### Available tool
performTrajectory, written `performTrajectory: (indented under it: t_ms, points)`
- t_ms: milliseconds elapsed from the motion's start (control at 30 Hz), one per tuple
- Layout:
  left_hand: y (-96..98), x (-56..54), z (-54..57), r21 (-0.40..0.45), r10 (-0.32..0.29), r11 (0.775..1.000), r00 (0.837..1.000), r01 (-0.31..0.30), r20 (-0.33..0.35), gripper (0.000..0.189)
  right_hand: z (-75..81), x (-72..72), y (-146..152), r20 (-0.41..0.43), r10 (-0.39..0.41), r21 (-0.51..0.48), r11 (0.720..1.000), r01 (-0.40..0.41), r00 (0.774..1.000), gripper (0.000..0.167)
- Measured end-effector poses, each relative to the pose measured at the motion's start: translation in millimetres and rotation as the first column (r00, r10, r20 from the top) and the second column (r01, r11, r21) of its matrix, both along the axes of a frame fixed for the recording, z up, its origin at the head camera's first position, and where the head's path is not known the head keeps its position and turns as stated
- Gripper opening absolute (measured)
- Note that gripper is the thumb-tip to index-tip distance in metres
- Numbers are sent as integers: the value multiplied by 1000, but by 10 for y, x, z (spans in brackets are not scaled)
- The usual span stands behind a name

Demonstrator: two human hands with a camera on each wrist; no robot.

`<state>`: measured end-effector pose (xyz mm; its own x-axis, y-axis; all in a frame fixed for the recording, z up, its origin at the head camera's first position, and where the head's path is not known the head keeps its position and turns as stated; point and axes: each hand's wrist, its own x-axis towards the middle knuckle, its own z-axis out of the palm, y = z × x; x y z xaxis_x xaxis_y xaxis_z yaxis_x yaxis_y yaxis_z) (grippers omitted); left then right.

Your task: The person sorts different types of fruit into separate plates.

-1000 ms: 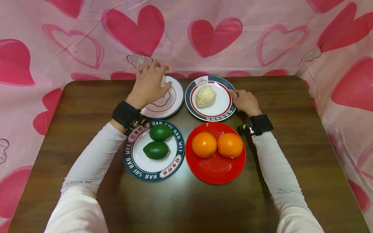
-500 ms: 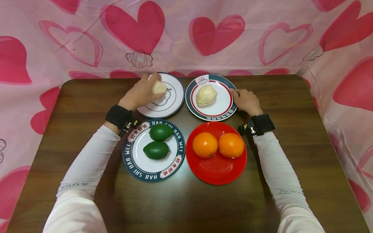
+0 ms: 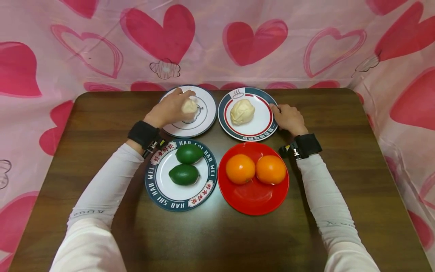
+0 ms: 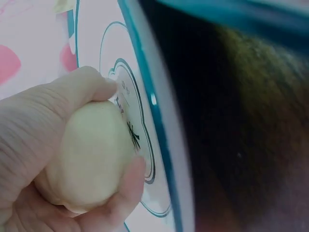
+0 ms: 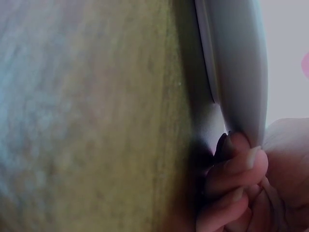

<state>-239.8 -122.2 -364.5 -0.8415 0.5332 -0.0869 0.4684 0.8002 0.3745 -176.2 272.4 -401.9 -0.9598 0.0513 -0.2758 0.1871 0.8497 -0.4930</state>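
My left hand holds a cream-coloured bun, thumb and fingers curled round its sides, close over the white plate with a line drawing at the back left. In the left wrist view, the fingertips are right at the plate's surface. My right hand pinches the right rim of the blue-and-red-ringed plate, thumb above and fingers curled beneath, as the right wrist view shows. A second, pleated bun lies on that ringed plate.
In front stand a blue-rimmed plate bearing two green lemon-shaped fruits and a red plate with two oranges. The four-sided wooden table meets a heart-patterned pink cloth at the back.
My left hand came down from the back of the white plate toward its middle, bringing the bun into fuller view, then shifted slightly right. My right hand stays at the ringed plate's rim.
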Motion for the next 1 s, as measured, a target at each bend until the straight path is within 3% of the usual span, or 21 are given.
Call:
performTrajectory:
  t_ms: [100,300,500,667,833,1000]
  points:
    - [34,5,49,29,2,1000,999,-1,-35,61,-4,-4,5,-3,1,-3,1000,-1,1000,61]
    - [204,20,279,115,-11,993,991,26,-130,55,-16,-22,19,-6,-4,0,1000,4,1000,62]
    - [466,91,524,164,-74,979,964,119,-257,54,-12,-43,37,-5,-6,10,1000,6,1000,62]
    - [726,157,696,180,-122,967,947,181,-298,56,-4,-54,51,-2,-10,17,1000,10,1000,61]
    - [1008,168,774,166,-174,958,937,232,-303,55,-8,-57,45,5,-13,6,1000,13,1000,63]
    - [1295,161,763,141,-238,946,920,292,-311,57,-5,-62,10,8,-19,-12,1000,19,1000,61]
